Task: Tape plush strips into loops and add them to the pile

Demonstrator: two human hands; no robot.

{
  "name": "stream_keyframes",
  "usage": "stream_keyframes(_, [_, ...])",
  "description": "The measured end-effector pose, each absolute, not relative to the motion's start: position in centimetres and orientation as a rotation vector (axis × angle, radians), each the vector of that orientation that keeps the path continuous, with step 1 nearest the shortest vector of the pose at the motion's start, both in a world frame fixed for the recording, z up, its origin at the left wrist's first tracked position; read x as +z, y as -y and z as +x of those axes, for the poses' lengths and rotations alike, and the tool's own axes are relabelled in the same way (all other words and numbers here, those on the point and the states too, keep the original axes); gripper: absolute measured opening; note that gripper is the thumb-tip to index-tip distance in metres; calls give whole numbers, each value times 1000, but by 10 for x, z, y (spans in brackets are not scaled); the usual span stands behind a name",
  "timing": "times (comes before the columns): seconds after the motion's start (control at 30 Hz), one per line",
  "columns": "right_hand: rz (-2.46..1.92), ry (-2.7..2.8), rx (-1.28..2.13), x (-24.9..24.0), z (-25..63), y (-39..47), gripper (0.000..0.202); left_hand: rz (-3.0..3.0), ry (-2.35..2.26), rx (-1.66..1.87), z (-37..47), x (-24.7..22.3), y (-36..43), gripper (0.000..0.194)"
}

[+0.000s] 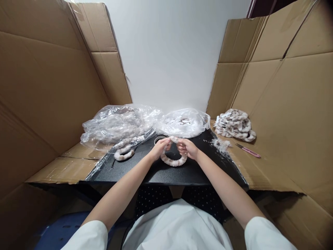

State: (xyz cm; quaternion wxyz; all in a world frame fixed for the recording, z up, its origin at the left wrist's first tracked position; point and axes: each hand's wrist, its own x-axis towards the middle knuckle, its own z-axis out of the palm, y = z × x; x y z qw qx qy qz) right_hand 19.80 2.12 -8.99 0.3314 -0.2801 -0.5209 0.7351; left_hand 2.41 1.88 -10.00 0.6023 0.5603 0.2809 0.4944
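A fluffy ring (173, 162), cream with brownish patches and looking like a plush hair band, is held upright between my two hands over the black table. My left hand (161, 147) is closed on its upper left side, thumb near the top. On the upper right, my right hand (187, 148) grips the same ring with curled fingers. Just behind my left hand lies a round, pale-rimmed object (158, 139), partly covered. A similar fluffy piece (124, 153) with a dark thin end rests on the table to the left.
Clear plastic bags hold fluffy pieces (114, 121) at back left and small items (182, 124) at back centre. On the right are a pile of fluffy rings (235, 125), loose fluff (221, 145) and pink-handled snips (248, 150). Cardboard walls (291, 114) stand on both sides.
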Motion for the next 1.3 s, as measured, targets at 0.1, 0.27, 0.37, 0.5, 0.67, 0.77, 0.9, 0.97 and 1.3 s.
stream_keyframes(0.1, [-799, 1337, 1847, -92, 197, -23, 39, 1312, -658, 1157, 25, -99, -17, 43])
stream_keyframes(0.27, [-879, 1347, 1603, -95, 193, -22, 43, 1350, -699, 1208, 26, -98, -17, 47])
stream_keyframes(0.37, [-884, 1372, 1508, -96, 191, -21, 44, 1416, -735, 1218, 26, -100, -18, 49])
stream_keyframes(0.5, [-831, 1412, 1526, -97, 189, -19, 45, 1536, -756, 1172, 25, -104, -20, 48])
stream_keyframes(0.67, [-770, 1447, 1572, -99, 187, -20, 40, 1559, -768, 1151, 26, -108, -22, 51])
stream_keyframes(0.77, [-810, 1363, 1518, -101, 188, -23, 38, 1469, -809, 1291, 25, -106, -24, 54])
stream_keyframes(0.9, [-890, 1249, 1380, -102, 191, -26, 37, 1433, -882, 1336, 24, -103, -23, 54])
stream_keyframes(0.97, [-892, 1255, 1369, -103, 191, -27, 34, 1461, -903, 1271, 25, -103, -23, 51])
stream_keyframes(1.3, [-986, 1284, 1376, -105, 195, -29, 29, 1470, -1087, 1465, 17, -111, -35, 44])
